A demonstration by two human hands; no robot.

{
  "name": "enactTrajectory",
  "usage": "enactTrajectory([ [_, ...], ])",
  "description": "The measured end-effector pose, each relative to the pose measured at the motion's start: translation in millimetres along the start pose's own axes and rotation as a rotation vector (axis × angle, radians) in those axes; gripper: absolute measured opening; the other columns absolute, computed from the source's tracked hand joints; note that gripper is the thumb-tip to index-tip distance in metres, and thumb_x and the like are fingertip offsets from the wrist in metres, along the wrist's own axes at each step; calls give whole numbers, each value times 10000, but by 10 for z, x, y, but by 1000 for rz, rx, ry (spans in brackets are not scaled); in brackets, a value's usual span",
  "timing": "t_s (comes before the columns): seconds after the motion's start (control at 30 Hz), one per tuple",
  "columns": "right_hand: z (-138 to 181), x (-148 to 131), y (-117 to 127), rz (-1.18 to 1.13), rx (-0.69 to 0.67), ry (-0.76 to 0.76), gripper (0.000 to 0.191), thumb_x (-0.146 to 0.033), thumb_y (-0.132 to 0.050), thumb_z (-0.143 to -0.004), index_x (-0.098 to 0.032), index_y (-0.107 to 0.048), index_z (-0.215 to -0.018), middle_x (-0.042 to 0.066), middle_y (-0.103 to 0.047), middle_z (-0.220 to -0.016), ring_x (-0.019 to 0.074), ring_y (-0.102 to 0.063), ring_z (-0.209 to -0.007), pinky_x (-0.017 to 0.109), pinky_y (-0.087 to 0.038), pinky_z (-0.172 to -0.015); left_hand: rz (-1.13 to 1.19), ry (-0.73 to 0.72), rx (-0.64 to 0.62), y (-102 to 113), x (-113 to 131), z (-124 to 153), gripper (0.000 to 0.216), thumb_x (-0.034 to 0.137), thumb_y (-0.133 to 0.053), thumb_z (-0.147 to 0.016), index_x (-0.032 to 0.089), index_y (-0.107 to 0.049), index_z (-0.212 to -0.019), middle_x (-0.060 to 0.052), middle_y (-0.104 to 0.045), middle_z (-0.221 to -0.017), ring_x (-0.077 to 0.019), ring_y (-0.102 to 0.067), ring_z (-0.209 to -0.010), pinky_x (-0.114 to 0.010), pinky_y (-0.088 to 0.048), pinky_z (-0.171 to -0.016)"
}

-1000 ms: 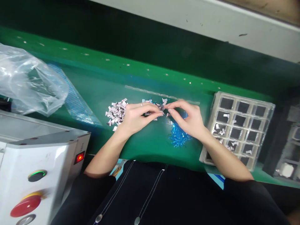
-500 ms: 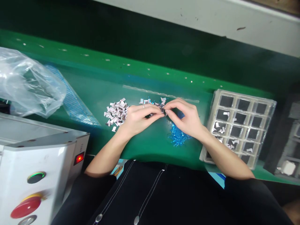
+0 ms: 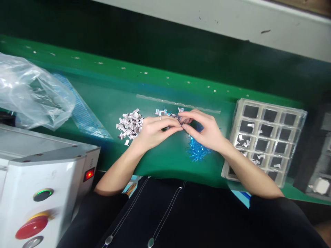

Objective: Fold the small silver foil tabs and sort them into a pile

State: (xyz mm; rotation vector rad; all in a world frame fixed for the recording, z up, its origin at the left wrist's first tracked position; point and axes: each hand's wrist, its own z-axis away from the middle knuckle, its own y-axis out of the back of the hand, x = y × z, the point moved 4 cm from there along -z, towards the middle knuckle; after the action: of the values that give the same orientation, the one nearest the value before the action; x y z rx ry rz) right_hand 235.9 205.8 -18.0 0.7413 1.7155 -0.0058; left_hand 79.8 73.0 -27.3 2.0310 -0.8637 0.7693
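Two sets of fingertips are now brought together over the green mat (image 3: 160, 162). One second ago a gap was left between them, and a small part was visible at the left tips; that spot is now covered by fingers. Left hand (image 3: 152, 132): thumb and index tips are held close, but whether a part is clamped can't be told. Right hand (image 3: 209, 131): index and thumb are bent, tips set against the left ones; its grip can't be told either.

Loose parts are placed as before: the pale pile (image 3: 129, 124) is partly covered by the left hand, the small cluster (image 3: 162, 112) is seen just beyond its fingers, and the blue pile (image 3: 198, 150) is partly covered by the right hand. The compartment tray (image 3: 271, 106), with a few pale pieces scattered in it, is unchanged. View shifted slightly.
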Motion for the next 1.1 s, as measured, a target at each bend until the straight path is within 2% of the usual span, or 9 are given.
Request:
enactTrajectory([
  [0.17,-23,-32,28,71,24,52,249,-141,-687,-1082,-280,-756,-1277,3,-766,-986,186,-714,-884,390,-624,-842,-72,-10,-12,80,-36,-10,134,304,-887,-1010,229,-843,-1111,-21,-900,-1023,-161,-866,-867,-267,-714,-863],
  [0.33,-30,6,102,236,106,34,174,-112,-681,-1058,-277,-707,-1108,-10,-703,-904,194,-665,-818,398,-577,-790,-273,191,90,589,-170,-100,261,493,-867,-1005,234,-843,-1024,-6,-855,-871,-152,-785,-721,-290,-658,-753],
  [0.4,-25,34,114,281,132,30,177,-112,-671,-1062,-279,-705,-1107,0,-701,-915,206,-677,-831,404,-580,-778,-327,276,41,791,-216,-121,256,500,-837,-1012,245,-833,-994,7,-810,-810,-154,-734,-686,-311,-621,-727],
  [0.47,-18,58,111,306,146,35,194,-108,-639,-1074,-276,-717,-1132,28,-731,-992,224,-720,-908,415,-602,-797,-370,324,-115,894,-250,-117,259,511,-834,-993,253,-820,-985,7,-768,-793,-177,-705,-710,-346,-595,-743],
  [0.6,-7,84,73,311,145,64,242,-104,-618,-1080,-277,-761,-1170,60,-785,-1113,244,-777,-1028,444,-649,-859,-450,328,-451,844,-306,-44,299,509,-896,-902,235,-778,-930,-52,-745,-937,-274,-695,-932,-422,-573,-858],
  [0.7,-10,79,26,239,101,103,299,-93,-649,-1063,-297,-791,-1230,53,-830,-1185,249,-810,-1080,478,-666,-926,-483,353,-565,735,-360,-1,302,443,-935,-852,221,-736,-898,-80,-712,-994,-317,-661,-1031,-453,-565,-919],
  [0.87,-43,32,36,158,93,127,337,-95,-640,-1059,-306,-816,-1256,43,-868,-1221,252,-832,-1093,501,-663,-968,-437,374,-614,681,-375,-1,191,372,-844,-936,220,-730,-918,-74,-706,-958,-308,-644,-1014,-465,-556,-961],
  [1.0,-47,111,250,335,293,-24,210,-226,-639,-1084,-304,-827,-1136,40,-867,-1155,282,-809,-1116,549,-638,-1044,-423,345,-602,733,-317,-17,176,351,-683,-1041,213,-733,-944,-85,-742,-979,-306,-674,-1021,-460,-562,-962],
  [1.1,-15,282,421,450,369,-141,209,-294,-632,-1087,-293,-806,-1204,91,-818,-1234,341,-741,-1213,635,-599,-1115,-383,326,-519,777,-289,-23,218,354,-606,-1083,227,-747,-975,-77,-776,-988,-281,-716,-966,-425,-578,-924],
])
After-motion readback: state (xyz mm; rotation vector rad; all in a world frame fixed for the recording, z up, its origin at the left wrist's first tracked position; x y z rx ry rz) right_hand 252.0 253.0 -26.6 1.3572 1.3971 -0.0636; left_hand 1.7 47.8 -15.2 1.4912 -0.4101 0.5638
